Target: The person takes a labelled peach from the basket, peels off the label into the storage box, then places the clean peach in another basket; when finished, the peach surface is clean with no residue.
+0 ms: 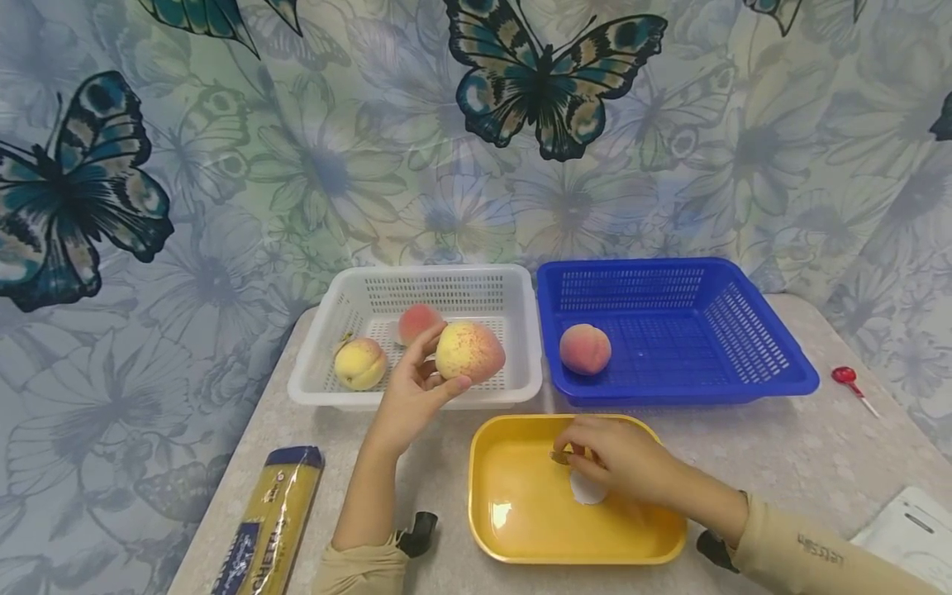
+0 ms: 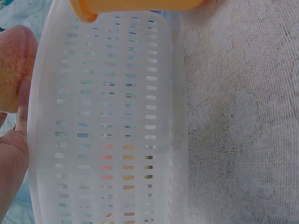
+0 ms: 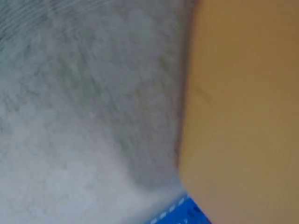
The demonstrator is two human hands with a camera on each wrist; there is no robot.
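Yellow tray point(image 1: 521, 504) under right hand point(image 1: 617, 463).

A floral curtain point(image 1: 312, 173) printed with teal butterflies hangs behind a pale speckled table point(image 1: 803, 446); soft, even light.

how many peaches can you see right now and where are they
4. Two peaches lie in the white basket: a yellow one and a pink one. The left hand holds one above that basket. One sits in the blue basket. None seems hidden.

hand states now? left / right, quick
Left hand: grips a peach above the white basket.
Right hand: over the yellow tray, pinching something small; cannot tell what.
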